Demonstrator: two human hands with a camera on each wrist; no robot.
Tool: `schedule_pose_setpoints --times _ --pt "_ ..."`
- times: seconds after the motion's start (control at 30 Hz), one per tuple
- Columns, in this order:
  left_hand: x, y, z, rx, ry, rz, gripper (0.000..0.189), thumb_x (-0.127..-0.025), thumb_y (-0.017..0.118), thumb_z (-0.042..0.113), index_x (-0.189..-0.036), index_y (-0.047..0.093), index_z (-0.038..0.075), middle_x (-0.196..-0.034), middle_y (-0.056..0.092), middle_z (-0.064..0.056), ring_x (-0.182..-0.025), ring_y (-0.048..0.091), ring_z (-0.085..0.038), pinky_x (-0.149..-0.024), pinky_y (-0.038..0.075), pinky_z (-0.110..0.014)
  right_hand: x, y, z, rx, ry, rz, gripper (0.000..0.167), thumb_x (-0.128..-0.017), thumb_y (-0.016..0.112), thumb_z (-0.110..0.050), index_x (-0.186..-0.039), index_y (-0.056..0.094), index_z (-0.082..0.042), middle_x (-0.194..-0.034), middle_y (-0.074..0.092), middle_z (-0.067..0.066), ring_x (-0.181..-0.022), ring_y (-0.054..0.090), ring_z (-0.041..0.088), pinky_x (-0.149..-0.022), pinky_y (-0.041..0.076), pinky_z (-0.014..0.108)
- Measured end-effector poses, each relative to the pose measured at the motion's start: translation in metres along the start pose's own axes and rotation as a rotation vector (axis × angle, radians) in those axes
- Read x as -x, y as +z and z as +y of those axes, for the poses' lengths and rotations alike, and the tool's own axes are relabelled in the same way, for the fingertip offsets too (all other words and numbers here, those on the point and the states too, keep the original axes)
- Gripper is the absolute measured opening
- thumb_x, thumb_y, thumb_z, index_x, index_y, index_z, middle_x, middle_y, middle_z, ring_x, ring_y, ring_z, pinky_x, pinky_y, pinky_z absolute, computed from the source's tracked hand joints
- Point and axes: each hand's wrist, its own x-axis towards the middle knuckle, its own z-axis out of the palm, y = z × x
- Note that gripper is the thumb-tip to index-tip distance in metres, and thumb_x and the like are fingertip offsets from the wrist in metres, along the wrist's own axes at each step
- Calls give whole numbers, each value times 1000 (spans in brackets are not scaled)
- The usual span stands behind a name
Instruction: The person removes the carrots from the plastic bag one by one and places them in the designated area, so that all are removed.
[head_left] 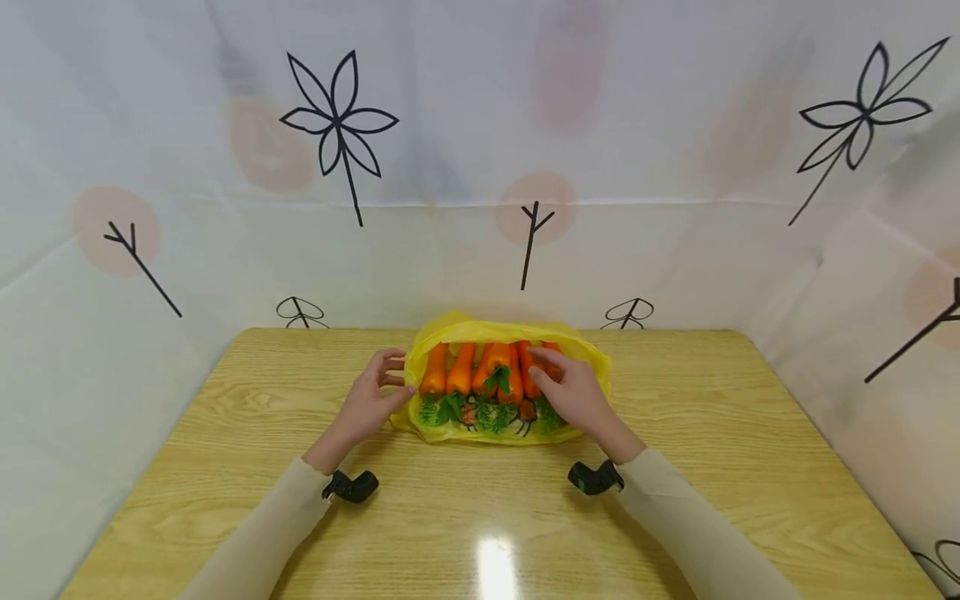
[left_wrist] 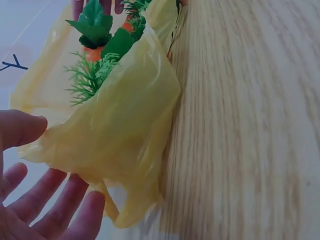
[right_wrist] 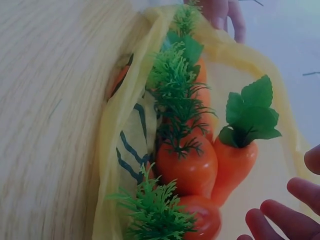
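On the wood-grain table (head_left: 435,517), the left hand (head_left: 367,400), loose-fingered, is seemingly touching the yellow plastic bag (left_wrist: 120,120); the right hand (head_left: 573,395) is hovering over its mouth, gripping nothing. Carrots (head_left: 459,379) are lying inside; unheld, the thin rim could be sagging inward, snagging their leaves (right_wrist: 252,115).

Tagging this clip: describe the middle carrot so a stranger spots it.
Toward the table's far side is an open yellow bag. Inside, find the middle carrot. In the head view, its broad leaves show above its neighbours' greens.
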Motion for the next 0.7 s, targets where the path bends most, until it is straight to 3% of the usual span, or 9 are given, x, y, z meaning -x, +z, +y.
schedule_pose_setpoints --times 0.07,0.17,0.27,0.37,0.43,0.7 --pt "-1 2 -9 -30 20 11 58 -94 68 3 -145 40 1 -132 53 -28 -109 59 -42 -87 53 -52 -1 0 -1 0 -5 8 39 -102 60 -21 -139 60 -11 -61 60 12 -40 23 11 -42 29 27" --pt "-5 4 -24 -60 53 28 57 -94 70 6 -144 43 6 -130 54 -25 -107 61 -40 -89 52 -54 -3 2 -1 4 -24 23 37 -101 61 -20 -137 61 -12 -95 71 17 -40 26 13 -43 32 29" --pt "-6 5 -30 -68 80 33 56 -94 71 9 -143 45 11 -128 56 -20 -105 62 -34 -89 53 -52 -6 2 0 17 -54 38 37 -100 62 -20 -136 62 -11 -130 64 13 -47 47 18 -51 43 33" --pt "-6 5 -32 -74 107 35 53 -94 71 10 -141 47 14 -126 58 -17 -103 62 -31 -87 54 -49 -8 3 0 23 -66 44 37 -100 63 -21 -136 63 -11 -132 63 12 -71 66 25 -67 53 40" --pt "-6 5 -33 -71 122 36 51 -94 71 9 -139 49 14 -126 58 -16 -102 62 -30 -86 54 -48 -9 3 1 25 -69 42 37 -100 63 -21 -136 63 -10 -131 63 13 -91 68 29 -77 54 45" --pt "-5 5 -32 -56 167 16 42 -95 67 4 -134 52 11 -132 54 -16 -107 61 -34 -88 53 -49 -14 2 0 20 -42 40 36 -99 64 -19 -133 64 -7 -128 65 14 -111 63 32 -89 52 51"
